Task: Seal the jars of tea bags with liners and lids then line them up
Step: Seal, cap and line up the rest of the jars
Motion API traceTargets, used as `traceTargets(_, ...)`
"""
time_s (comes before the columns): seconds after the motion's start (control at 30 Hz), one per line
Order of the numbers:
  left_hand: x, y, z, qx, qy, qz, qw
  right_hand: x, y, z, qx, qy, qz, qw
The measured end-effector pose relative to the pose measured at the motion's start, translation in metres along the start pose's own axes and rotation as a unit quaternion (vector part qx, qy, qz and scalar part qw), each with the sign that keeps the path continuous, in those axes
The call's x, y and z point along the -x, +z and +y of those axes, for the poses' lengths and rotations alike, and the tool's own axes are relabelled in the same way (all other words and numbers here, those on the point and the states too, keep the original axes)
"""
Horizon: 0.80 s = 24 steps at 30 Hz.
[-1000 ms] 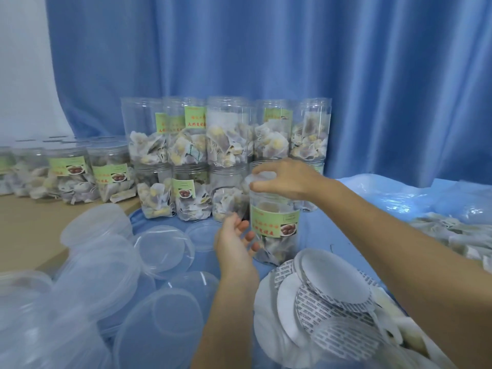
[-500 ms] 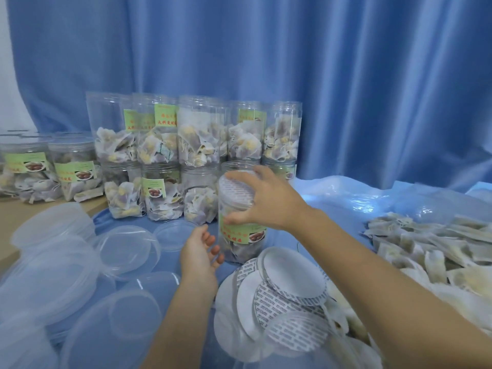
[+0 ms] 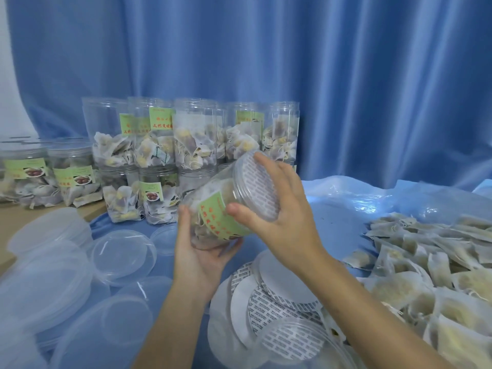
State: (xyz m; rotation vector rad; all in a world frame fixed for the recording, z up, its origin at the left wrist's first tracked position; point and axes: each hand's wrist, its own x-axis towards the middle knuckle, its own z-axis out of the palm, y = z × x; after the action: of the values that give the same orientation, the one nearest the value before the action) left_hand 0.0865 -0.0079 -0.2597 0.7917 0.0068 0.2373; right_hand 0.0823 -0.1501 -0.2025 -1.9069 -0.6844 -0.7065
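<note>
A clear jar of tea bags (image 3: 213, 209) with a green label is tilted in the air, its mouth turned up and to the right. A printed white liner (image 3: 257, 186) covers the mouth. My left hand (image 3: 199, 251) cups the jar's base from below. My right hand (image 3: 279, 209) grips the rim, fingers over the liner. Loose liners (image 3: 269, 296) lie in a pile below my hands. Clear plastic lids (image 3: 122, 253) are spread at the left. Sealed jars (image 3: 191, 139) stand stacked two high at the back.
More low jars (image 3: 72, 177) stand on the wooden tabletop (image 3: 10, 222) at the far left. A heap of loose tea bags (image 3: 431, 262) fills the right side on blue plastic sheeting. A blue curtain (image 3: 346, 75) hangs behind everything.
The jar stood upright with my right hand on its top; now both hands have lifted it and tipped it. My left hand went from open beside the jar to gripping its base.
</note>
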Motion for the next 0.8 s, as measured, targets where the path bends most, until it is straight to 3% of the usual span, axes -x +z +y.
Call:
traceTargets(0.07,0.001,-0.001,0.003,0.023,0.03,-0.017,0.999,-0.001,-0.003,0.003,-0.014,0.007,-0.063,0.998)
traceTargets(0.13,-0.001,-0.004,0.003,0.024,0.042,0.012,0.999,-0.002,-0.012,0.009,-0.031,0.021,-0.133,0.99)
traceTargets(0.23,-0.001,-0.006,0.002,0.029,0.042,0.057,0.997,-0.009,-0.031,0.018,-0.068,0.086,-0.169,0.98)
traceTargets(0.33,-0.002,-0.006,0.001,0.006,0.051,0.055,0.997,-0.015,-0.048,0.027,-0.135,0.151,-0.218,0.955)
traceTargets(0.43,-0.006,-0.007,0.0,-0.022,0.042,0.073,0.996,-0.015,-0.057,0.034,-0.119,0.156,-0.265,0.944)
traceTargets(0.6,-0.003,-0.012,0.001,-0.061,-0.017,0.099,0.993,-0.013,-0.048,0.034,0.039,-0.05,-0.288,0.956)
traceTargets(0.67,-0.002,-0.015,0.002,-0.055,-0.016,0.102,0.993,-0.014,-0.047,0.032,0.058,-0.082,-0.288,0.952)
traceTargets(0.73,-0.002,-0.014,0.003,-0.049,-0.007,0.089,0.995,-0.012,-0.047,0.032,0.052,-0.05,-0.257,0.964)
traceTargets(0.8,-0.003,-0.012,0.002,-0.045,0.008,0.071,0.996,-0.009,-0.044,0.032,0.006,0.072,-0.202,0.977)
